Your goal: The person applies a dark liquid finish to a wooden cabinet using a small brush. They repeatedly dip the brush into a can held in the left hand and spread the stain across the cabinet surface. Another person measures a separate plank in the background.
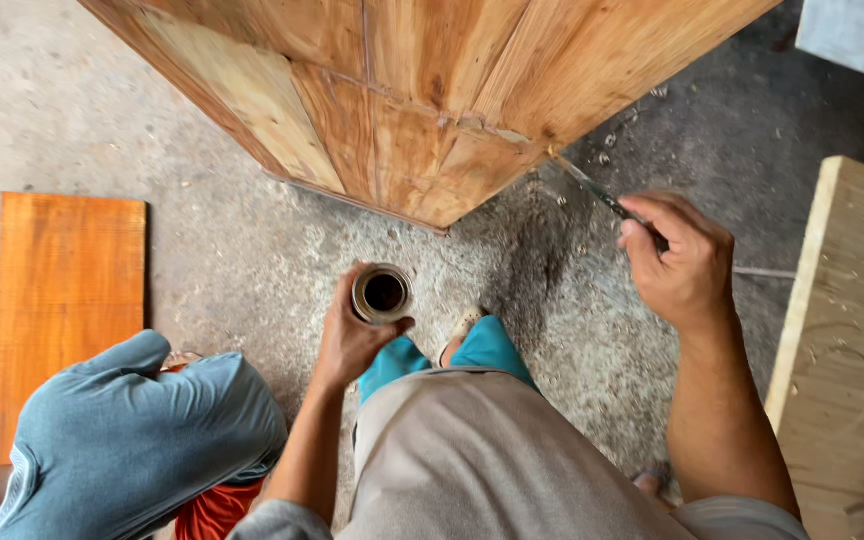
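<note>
Right hand [687,262] pinched closed on a thin brush [607,200], handle running up-left from the fingers, tip touching the lower edge of the wooden cabinet [422,90]. Left hand [352,335] wrapped around a small round tin [383,293], open top, dark liquid inside, held near centre over the concrete floor [252,240]. Orange board [70,290] far left; pale board [847,330] right.

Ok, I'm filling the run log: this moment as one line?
left hand: holds small open tin | right hand: brush tip at wooden cabinet edge
</note>
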